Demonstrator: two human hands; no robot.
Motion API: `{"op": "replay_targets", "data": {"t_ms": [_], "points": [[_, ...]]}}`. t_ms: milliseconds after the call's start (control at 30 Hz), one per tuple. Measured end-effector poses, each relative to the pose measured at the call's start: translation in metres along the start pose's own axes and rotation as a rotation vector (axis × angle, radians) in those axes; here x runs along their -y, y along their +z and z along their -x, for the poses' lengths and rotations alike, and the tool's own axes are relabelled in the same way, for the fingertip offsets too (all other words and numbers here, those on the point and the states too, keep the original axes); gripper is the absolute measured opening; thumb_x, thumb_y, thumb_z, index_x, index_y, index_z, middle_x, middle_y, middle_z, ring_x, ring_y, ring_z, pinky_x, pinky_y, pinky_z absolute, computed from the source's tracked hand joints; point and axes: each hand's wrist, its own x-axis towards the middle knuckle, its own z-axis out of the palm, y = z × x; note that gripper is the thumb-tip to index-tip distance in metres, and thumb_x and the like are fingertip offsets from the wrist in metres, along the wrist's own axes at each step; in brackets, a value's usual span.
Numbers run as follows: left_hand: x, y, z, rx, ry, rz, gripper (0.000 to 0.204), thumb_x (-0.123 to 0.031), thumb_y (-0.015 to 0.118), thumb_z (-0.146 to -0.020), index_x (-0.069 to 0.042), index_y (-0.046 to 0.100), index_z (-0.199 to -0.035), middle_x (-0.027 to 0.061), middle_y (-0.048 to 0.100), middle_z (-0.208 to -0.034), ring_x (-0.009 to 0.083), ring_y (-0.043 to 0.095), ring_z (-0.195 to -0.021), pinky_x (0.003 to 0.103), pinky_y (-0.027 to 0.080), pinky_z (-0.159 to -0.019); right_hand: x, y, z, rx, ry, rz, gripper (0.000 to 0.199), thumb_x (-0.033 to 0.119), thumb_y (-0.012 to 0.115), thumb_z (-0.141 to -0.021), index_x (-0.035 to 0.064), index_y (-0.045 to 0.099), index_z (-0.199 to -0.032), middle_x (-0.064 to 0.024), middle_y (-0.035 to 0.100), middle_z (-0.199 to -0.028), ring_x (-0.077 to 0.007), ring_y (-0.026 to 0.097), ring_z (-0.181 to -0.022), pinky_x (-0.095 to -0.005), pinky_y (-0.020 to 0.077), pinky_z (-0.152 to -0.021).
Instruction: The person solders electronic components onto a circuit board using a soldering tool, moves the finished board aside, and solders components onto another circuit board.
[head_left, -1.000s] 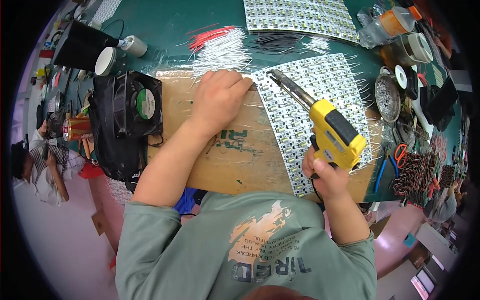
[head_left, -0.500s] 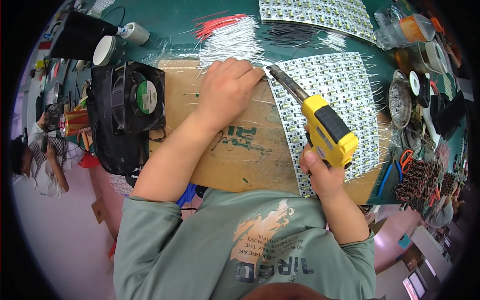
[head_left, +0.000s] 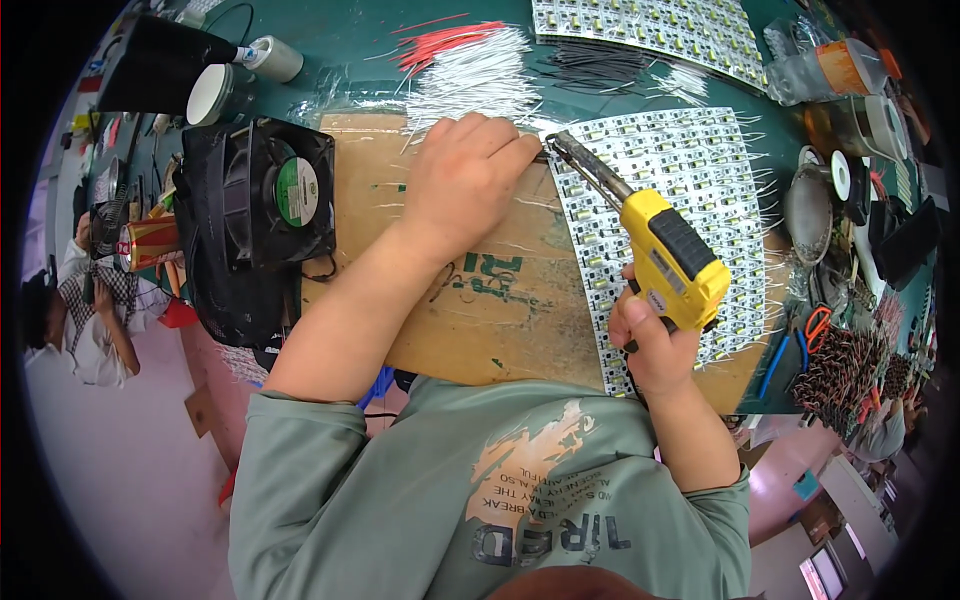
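My right hand (head_left: 660, 340) is wrapped round the grip of a yellow and black soldering gun (head_left: 672, 255). Its dark metal tip points up and left, at the upper left corner of a panel of small white circuit boards (head_left: 660, 160). My left hand (head_left: 465, 180) is closed in a pinch at that same corner, fingertips close beside the tip. What the fingers hold is too small to make out. Short white wires stick out along the panel's right edge. Under the panel and my left arm lies a brown board (head_left: 520, 340).
A black fan (head_left: 285, 195) stands left of my forearm. Beyond my left hand lie white wires (head_left: 475, 85), red wires (head_left: 450, 45) and black wires (head_left: 595, 65). Another circuit-board panel (head_left: 650, 30) is at the back. Rightward are a bottle (head_left: 830, 70), a metal dish (head_left: 808, 215) and blue-handled pliers (head_left: 775, 365).
The whole view has shifted slightly, so the table things appear a little farther right. Both hands and the soldering gun keep nearly the same place at the panel's corner.
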Motion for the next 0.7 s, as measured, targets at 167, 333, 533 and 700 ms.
{"op": "replay_targets", "data": {"t_ms": [167,333,533,700], "points": [[-0.002,-0.001,-0.001,0.017,-0.006,-0.015,0.016,-0.006,0.066,-0.073,-0.011,0.067,-0.088,0.0018,0.061,-0.079,0.0212,0.059,-0.075,0.034,0.044,-0.066,0.001,0.001,0.000,-0.035,0.023,-0.026,0.039,0.008,0.063,-0.084,-0.0026,0.048,-0.119,-0.0045,0.055,-0.083,-0.0076,0.050,-0.059,-0.0206,0.0415,-0.050],[-0.002,-0.002,0.001,0.033,-0.013,-0.024,0.015,-0.007,0.065,-0.074,-0.011,0.067,-0.088,0.0015,0.061,-0.079,0.0211,0.059,-0.075,0.033,0.044,-0.066,-0.003,-0.006,-0.001,0.014,0.031,0.021,0.040,0.010,0.063,-0.084,-0.0006,0.048,-0.120,-0.0049,0.056,-0.086,-0.0083,0.051,-0.059,-0.0215,0.0426,-0.050],[-0.001,0.003,0.003,0.011,0.000,-0.027,0.016,-0.011,0.057,-0.073,-0.011,0.066,-0.088,0.0002,0.057,-0.079,0.0197,0.056,-0.078,0.034,0.040,-0.067,0.007,0.007,-0.001,-0.075,0.019,0.053,0.051,0.020,0.064,-0.079,-0.0057,0.044,-0.119,-0.0020,0.046,-0.063,-0.0113,0.045,-0.050,-0.0249,0.0387,-0.046],[0.001,0.002,0.002,0.015,0.006,-0.033,0.017,-0.012,0.057,-0.073,-0.012,0.066,-0.088,0.0002,0.057,-0.079,0.0196,0.056,-0.078,0.034,0.041,-0.067,0.011,0.003,0.004,0.002,0.061,-0.046,0.071,0.024,0.071,-0.075,-0.0039,0.037,-0.131,-0.0022,0.046,-0.066,-0.0122,0.047,-0.057,-0.0272,0.0413,-0.052]]}}
